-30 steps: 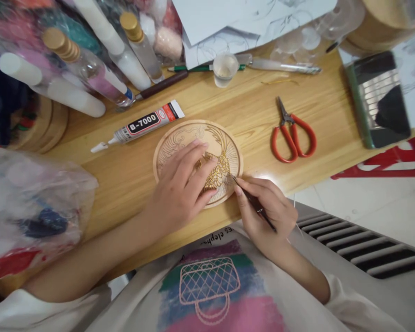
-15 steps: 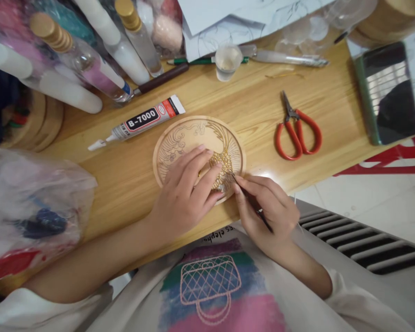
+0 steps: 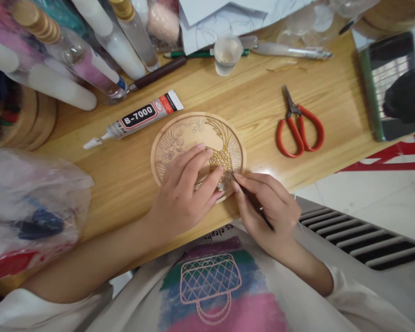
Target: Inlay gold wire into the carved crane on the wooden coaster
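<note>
One round wooden plaque (image 3: pixel 190 125) beneath the left grip's (image 3: pixel 190 189) spread fingers, right grip (image 3: pixel 234 180) pinching a dark tool (image 3: pixel 251 199)

Around the smooth, pale wooden disc (image 3: pixel 193 127), red plastic-looking handles (image 3: pixel 317 127) and a glossy phone screen (image 3: pixel 397 87) are shining.

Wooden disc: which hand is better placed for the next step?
Likely the right hand: its dark tool points at the gold pattern. The left hand covers part of the disc.
</note>
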A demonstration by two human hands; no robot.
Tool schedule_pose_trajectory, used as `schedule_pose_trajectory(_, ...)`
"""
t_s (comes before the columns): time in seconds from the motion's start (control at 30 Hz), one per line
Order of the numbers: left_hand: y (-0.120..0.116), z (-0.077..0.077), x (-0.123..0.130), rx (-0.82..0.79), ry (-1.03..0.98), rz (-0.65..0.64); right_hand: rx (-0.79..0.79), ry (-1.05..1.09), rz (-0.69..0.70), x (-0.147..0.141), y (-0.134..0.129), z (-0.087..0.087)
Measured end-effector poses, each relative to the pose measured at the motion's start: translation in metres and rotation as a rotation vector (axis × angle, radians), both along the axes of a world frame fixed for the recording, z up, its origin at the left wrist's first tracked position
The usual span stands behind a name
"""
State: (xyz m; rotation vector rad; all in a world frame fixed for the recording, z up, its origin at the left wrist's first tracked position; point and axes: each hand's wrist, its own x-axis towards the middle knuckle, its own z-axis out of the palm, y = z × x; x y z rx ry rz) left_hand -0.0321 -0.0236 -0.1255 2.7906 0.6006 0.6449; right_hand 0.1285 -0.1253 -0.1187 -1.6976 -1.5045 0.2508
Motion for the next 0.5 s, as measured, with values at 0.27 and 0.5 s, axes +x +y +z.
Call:
schedule_pose_trajectory(0.27,-0.0031,-0.0045,0.0002,-0.042,0.010,0.037,-0.027,0.002,0.016,0.0019,-0.0001,0.0011)
schedule_pose_trajectory(0.5,-0.0019,-0.0023,0.0002,-0.012,0.020,0.021,-0.025,0.028,0.005,0.0021,-0.0004,0.0017)
